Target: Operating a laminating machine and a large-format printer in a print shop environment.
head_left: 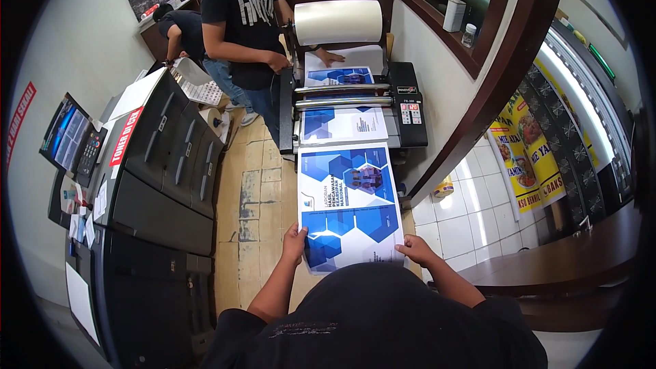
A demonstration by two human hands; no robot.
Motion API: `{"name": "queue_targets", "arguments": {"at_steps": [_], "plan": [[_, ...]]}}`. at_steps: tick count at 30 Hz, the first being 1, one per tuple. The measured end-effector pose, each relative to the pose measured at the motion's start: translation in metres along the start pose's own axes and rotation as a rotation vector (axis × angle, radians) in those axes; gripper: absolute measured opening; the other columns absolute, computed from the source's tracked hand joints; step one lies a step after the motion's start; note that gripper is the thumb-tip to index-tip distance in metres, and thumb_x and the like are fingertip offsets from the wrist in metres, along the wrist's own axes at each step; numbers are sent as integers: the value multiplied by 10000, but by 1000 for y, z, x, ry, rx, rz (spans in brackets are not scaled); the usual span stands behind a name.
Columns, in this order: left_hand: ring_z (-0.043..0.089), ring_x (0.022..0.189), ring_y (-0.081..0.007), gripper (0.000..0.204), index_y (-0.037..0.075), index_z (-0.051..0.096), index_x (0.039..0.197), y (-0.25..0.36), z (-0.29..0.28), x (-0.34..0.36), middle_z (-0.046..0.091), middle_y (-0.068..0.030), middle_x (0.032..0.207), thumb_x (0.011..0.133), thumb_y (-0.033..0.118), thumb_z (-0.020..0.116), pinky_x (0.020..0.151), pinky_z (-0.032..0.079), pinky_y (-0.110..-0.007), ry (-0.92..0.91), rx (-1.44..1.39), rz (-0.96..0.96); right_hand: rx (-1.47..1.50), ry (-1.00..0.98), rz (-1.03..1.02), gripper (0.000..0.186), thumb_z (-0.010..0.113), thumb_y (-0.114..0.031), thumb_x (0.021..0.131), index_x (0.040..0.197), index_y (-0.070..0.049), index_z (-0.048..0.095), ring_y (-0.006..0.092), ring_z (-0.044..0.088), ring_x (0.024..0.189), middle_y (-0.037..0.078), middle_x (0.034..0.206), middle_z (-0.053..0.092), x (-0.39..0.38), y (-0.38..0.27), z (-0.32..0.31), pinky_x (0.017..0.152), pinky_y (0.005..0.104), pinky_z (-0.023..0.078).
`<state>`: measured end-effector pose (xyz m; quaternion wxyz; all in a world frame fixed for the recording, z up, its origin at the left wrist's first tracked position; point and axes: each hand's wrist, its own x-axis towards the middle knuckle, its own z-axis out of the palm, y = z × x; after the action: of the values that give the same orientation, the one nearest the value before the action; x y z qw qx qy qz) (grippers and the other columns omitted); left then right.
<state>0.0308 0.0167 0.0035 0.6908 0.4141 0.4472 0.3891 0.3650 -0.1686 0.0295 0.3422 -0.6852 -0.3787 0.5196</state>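
A long glossy printed sheet with blue hexagon patterns (348, 215) stretches from the laminating machine (408, 119) toward me. My left hand (295, 242) pinches its left edge near the close end. On the opposite edge, my right hand (415, 249) grips the sheet close to its lower corner. Two shiny metal rollers (342, 96) cross the machine, and more of the printed sheet lies beneath and beyond them. Behind them sits a wide roll of clear film (338, 22). A co-worker in a black T-shirt (242, 24) stands at the machine's far left, one hand (329, 57) flat on a white sheet.
A large dark grey office printer (157, 157) with a tilted screen (68, 133) fills the left side. Another person (183, 34) bends over papers behind it. To the right, a brown frame post (492, 75) divides off a wide-format printer with a hanging yellow banner (526, 157).
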Motion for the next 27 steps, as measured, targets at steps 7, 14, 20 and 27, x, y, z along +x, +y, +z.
{"name": "queue_targets", "arguments": {"at_steps": [7,14,20,27], "plan": [[571,889,-119,288,-12,509,1190,0,-5,6,618,-62,1029,910,50,475,808,439,-241,-11,10,-21,-57,17,-30,243,662,-248,803,774,-35,548,85,463,587,9,670,537,-5,-13,2,520,261,373],[573,875,-116,295,-13,496,1198,6,-3,6,616,-67,1016,911,57,481,789,453,-242,-34,73,18,-69,28,-16,241,648,-245,819,804,-20,563,90,488,614,25,699,566,-8,-19,2,546,264,396],[572,901,-116,329,-9,490,1233,11,-4,9,620,-63,1044,910,50,477,813,437,-237,-49,81,24,-90,30,-33,256,640,-255,826,799,-11,568,90,486,619,24,705,567,-4,-20,0,551,267,396],[579,880,-118,324,0,500,1226,10,-15,16,625,-62,1033,909,62,488,801,445,-242,-60,111,-19,-82,13,-42,262,642,-262,825,789,-13,566,86,465,608,14,686,550,-2,-16,6,542,262,382]]}}
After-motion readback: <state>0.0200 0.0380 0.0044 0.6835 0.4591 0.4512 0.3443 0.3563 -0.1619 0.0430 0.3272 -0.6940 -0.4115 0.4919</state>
